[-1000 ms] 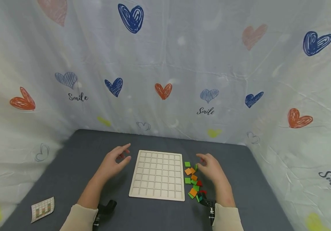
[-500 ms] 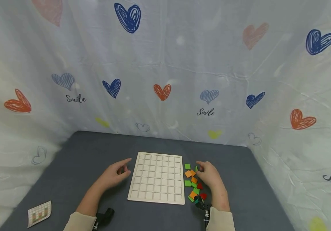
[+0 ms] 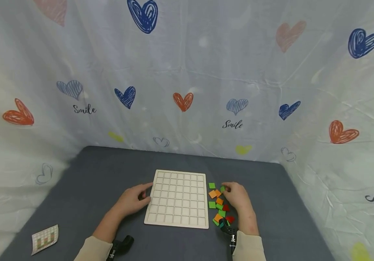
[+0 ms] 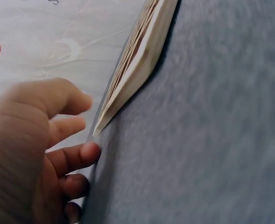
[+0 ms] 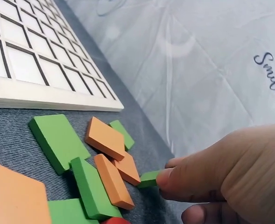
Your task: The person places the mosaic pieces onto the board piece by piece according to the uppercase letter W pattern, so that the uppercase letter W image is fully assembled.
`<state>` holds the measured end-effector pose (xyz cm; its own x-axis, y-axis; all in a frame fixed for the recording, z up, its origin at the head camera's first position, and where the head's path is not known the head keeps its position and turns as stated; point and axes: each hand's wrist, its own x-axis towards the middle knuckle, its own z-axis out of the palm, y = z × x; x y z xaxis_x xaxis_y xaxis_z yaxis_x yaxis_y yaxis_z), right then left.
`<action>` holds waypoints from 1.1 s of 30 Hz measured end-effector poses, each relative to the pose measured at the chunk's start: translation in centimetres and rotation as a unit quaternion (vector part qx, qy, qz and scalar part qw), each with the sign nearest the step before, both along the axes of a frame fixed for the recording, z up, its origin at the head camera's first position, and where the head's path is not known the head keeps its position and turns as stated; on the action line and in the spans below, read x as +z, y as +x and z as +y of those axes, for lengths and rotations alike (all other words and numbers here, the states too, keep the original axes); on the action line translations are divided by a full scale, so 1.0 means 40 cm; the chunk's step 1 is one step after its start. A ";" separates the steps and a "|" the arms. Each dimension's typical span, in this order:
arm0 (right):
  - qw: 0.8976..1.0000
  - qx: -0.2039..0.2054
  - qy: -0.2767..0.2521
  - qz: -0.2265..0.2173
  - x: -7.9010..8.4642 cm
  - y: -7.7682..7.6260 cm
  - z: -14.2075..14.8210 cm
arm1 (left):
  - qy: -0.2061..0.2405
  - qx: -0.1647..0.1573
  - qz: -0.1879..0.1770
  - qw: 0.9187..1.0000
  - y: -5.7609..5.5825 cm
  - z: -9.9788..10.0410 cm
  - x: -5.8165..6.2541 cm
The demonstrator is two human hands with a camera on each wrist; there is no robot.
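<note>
A pale wooden grid board (image 3: 176, 198) with rows of square recesses lies flat on the table. At its left edge is my left hand (image 3: 132, 200), thumb and forefinger spread, the tips right by the rim. In the left wrist view the fingers of that hand (image 4: 58, 126) are loosely bent beside the board's corner (image 4: 128, 81) and hold nothing; whether they touch it I cannot tell. To the right of the board, my right hand (image 3: 237, 195) pinches a small green square tile (image 5: 149, 179) between thumb and fingers, at the pile's far edge.
Several loose tiles lie along the board's right side: green (image 5: 58, 142), orange (image 5: 105, 138) and red (image 3: 230, 219), some overlapping. A curled printed pattern card (image 3: 45, 239) sits at the table's front left. Behind the dark grey table (image 3: 115, 163) hangs a heart-print cloth (image 3: 206, 79).
My left hand has come down and right to the board's left edge. The right hand has lowered to the tiles and pinches the green one, which now shows tilted at its fingertips.
</note>
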<state>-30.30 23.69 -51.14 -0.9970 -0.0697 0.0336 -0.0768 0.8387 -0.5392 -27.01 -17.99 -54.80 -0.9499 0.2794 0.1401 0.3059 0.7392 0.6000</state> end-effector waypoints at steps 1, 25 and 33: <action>1.000 -0.002 -0.003 -0.002 0.003 0.001 0.003 | -0.013 0.001 0.013 1.000 -0.001 0.002 -0.003; 0.992 -0.029 -0.106 0.061 0.037 0.010 -0.023 | -0.060 -0.007 0.082 0.995 -0.001 0.004 -0.025; 0.983 -0.003 -0.172 0.062 0.020 0.005 -0.080 | -0.058 -0.012 0.087 0.994 0.000 0.005 -0.022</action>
<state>-30.12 20.47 -50.35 -0.9839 -0.0280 0.1762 -0.1565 0.6096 -0.7771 -27.00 -17.81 -55.69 -0.9067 0.3258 0.2679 0.4165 0.7917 0.4469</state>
